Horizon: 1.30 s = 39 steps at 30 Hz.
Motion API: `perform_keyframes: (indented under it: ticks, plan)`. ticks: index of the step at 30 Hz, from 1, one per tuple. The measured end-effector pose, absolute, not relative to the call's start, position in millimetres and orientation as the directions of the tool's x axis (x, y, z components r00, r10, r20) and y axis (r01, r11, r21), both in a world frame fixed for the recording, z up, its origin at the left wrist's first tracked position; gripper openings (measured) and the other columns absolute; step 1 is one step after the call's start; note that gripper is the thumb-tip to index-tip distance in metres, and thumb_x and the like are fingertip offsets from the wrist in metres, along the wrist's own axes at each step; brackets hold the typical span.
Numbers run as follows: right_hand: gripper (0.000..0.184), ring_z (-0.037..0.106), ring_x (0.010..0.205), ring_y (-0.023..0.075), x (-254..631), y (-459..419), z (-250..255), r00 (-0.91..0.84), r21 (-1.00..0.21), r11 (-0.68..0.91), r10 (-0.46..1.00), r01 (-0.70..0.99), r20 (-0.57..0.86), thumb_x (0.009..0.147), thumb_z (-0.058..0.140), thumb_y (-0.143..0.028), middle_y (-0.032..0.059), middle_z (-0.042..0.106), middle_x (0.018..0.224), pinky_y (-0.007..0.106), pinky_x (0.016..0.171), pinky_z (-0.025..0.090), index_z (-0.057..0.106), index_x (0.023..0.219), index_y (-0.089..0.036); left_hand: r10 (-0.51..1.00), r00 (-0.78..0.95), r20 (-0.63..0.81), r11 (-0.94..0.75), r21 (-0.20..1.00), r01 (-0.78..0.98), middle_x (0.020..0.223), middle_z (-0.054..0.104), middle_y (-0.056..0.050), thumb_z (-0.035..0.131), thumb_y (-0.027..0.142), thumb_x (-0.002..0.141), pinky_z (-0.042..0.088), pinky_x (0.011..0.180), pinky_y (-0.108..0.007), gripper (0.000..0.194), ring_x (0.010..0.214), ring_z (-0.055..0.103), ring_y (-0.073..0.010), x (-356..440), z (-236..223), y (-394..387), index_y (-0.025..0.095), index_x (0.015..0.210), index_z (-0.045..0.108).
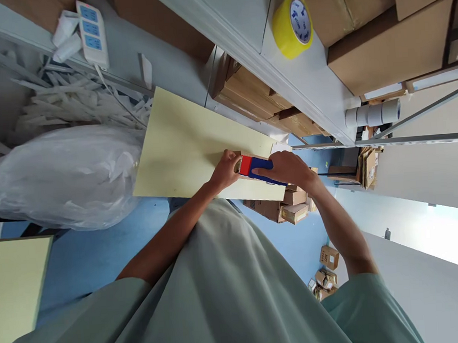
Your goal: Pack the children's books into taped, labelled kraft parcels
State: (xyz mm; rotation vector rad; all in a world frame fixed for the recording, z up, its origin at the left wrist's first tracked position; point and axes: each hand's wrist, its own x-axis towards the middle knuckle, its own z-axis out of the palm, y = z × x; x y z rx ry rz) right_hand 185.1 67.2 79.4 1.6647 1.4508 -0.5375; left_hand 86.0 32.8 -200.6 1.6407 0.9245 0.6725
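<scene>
A slim blue-and-red box is held between my two hands over a pale yellow board. My right hand wraps round its blue part, thumb stretched along the side. My left hand is closed at the red end, fingertips and thumb pinching there; what lies between those fingertips is hard to make out. A white piece lies at the board's edge beside my right hand.
A yellow tape roll stands on the shelf above, beside cardboard boxes. A power strip lies at upper left, near white scraps and a plastic bag. More cartons sit beyond the board.
</scene>
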Motion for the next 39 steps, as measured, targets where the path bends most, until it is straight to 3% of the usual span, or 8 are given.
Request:
perform_keyframes:
  ticks: [11,23,29,35,39]
  plan:
    - [0.074,0.077,0.102,0.0343,245,39,63,0.3,0.304,-0.096,0.589,0.948,-0.75,0.1,0.05,-0.083,0.0204,0.08,0.106,0.035,0.083,0.054,0.077,0.104,-0.015,0.848,0.513,-0.137,-0.076,0.925,0.373,0.127,0.058,-0.012,0.081,0.012,0.082,0.056,0.11,-0.046,0.054,0.116,0.064,-0.0296,89,-206,37,0.021,0.134,0.067]
    - [0.071,0.075,0.116,0.0368,323,7,-15,0.191,0.087,-0.197,0.606,0.977,-0.772,0.098,0.06,-0.078,0.0239,0.079,0.12,0.038,0.092,0.056,0.077,0.119,-0.011,0.855,0.467,-0.224,0.018,0.914,0.404,0.125,0.062,-0.009,0.078,0.008,0.082,0.063,0.092,-0.038,0.056,0.086,0.069,-0.0173,84,-209,32,0.024,0.135,0.068]
    - [0.063,0.071,0.125,0.0367,339,1,-41,0.115,-0.039,-0.211,0.669,0.977,-0.734,0.099,0.064,-0.068,0.0207,0.075,0.136,0.037,0.096,0.055,0.07,0.137,-0.018,0.909,0.32,-0.268,0.138,0.917,0.375,0.124,0.071,-0.009,0.074,0.006,0.077,0.064,0.091,-0.037,0.059,0.098,0.073,-0.0197,95,-203,22,0.024,0.133,0.065]
    - [0.059,0.066,0.132,0.0361,344,-3,-48,0.052,-0.129,-0.203,0.701,0.971,-0.711,0.102,0.062,-0.06,0.0202,0.071,0.142,0.04,0.098,0.055,0.065,0.144,-0.019,0.938,0.099,-0.332,0.252,0.849,0.464,0.127,0.076,-0.011,0.066,0.009,0.084,0.06,0.1,-0.036,0.046,0.11,0.075,-0.0222,113,-193,4,0.02,0.128,0.067]
    - [0.056,0.065,0.133,0.037,346,0,-52,0.031,-0.147,-0.191,0.703,0.971,-0.71,0.103,0.062,-0.059,0.0226,0.071,0.142,0.039,0.098,0.055,0.07,0.137,-0.015,0.939,0.005,-0.345,0.254,0.701,0.666,0.108,0.079,-0.008,0.062,0.03,0.099,0.055,0.092,-0.032,0.024,0.105,0.074,-0.0243,134,-184,-6,0.023,0.12,0.072]
